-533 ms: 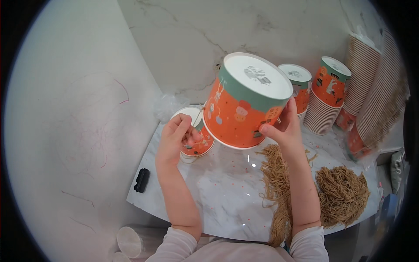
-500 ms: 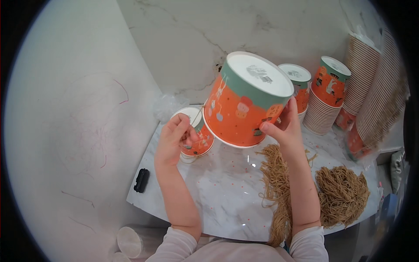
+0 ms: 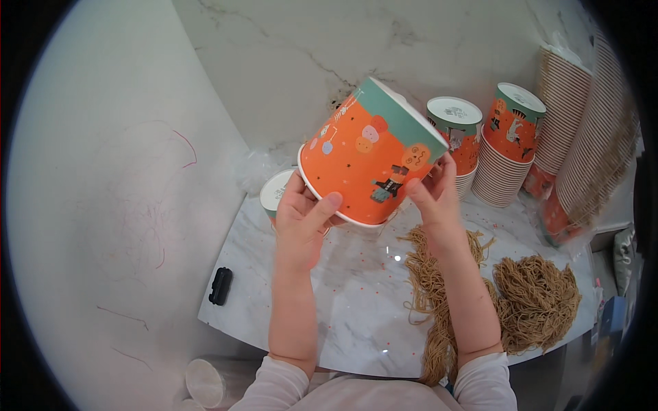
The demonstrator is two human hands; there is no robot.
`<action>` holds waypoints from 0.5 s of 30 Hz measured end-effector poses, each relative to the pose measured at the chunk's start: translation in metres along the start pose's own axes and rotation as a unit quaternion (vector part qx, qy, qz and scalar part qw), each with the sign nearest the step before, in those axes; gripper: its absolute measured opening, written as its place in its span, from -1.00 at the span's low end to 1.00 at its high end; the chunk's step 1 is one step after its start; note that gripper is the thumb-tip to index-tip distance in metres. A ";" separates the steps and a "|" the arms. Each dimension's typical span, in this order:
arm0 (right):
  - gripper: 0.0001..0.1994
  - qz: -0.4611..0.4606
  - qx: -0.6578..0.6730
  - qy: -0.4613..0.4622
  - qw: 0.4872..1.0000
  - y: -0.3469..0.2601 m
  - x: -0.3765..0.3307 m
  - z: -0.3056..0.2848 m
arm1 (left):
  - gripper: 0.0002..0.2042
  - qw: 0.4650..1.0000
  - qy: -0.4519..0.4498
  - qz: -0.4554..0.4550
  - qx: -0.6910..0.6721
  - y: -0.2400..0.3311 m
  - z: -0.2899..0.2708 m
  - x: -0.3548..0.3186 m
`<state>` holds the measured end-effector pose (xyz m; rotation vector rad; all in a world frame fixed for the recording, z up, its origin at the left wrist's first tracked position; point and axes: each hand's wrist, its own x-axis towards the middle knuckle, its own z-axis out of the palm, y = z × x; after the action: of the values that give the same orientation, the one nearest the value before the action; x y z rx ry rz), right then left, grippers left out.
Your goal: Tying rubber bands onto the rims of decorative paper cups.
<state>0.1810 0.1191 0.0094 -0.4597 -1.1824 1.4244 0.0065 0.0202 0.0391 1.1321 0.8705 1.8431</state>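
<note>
An orange paper bucket [image 3: 363, 161] with a green band and cartoon figures hangs tilted above the table, its white base up and its white rim down. My left hand [image 3: 305, 219] grips the lower left rim, thumb outside and fingers inside the mouth. On the right side wall, my right hand [image 3: 435, 198] holds it between thumb and fingers. The bucket's inside is hidden from here. Partly covered behind my left hand is another upturned bucket [image 3: 276, 188]. Below my right forearm lies a long bundle of tan string [image 3: 432, 274].
Upturned stacks of matching buckets [image 3: 454, 130], [image 3: 510, 137] stand at the back right, beside tall bagged stacks [image 3: 565, 103]. A tan string heap [image 3: 538, 301] lies on the marble-patterned table [image 3: 356, 294] at right. A black case [image 3: 221, 285] is near the left edge. Clear tubs [image 3: 205, 383] stand below.
My left hand has moved right and up, from pinching a thin strand beside the bucket to gripping its rim. The bucket has turned and tilted, so its base shows less.
</note>
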 end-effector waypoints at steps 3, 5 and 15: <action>0.16 0.013 0.067 -0.036 0.997 -0.009 0.007 -0.013 | -0.45 1.000 0.002 -0.004 -0.007 0.007 -0.008 0.001; 0.19 0.009 0.047 -0.075 0.996 -0.013 0.007 -0.012 | -0.45 1.000 -0.008 -0.007 -0.012 0.011 -0.021 0.002; 0.24 0.005 0.008 -0.205 0.979 0.046 0.016 0.042 | -0.47 0.997 -0.012 -0.005 -0.073 0.026 -0.109 0.003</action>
<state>0.1193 0.1257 -0.0067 -0.1613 -1.4943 1.5815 -0.1016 -0.0051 0.0226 1.0537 0.7137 1.8503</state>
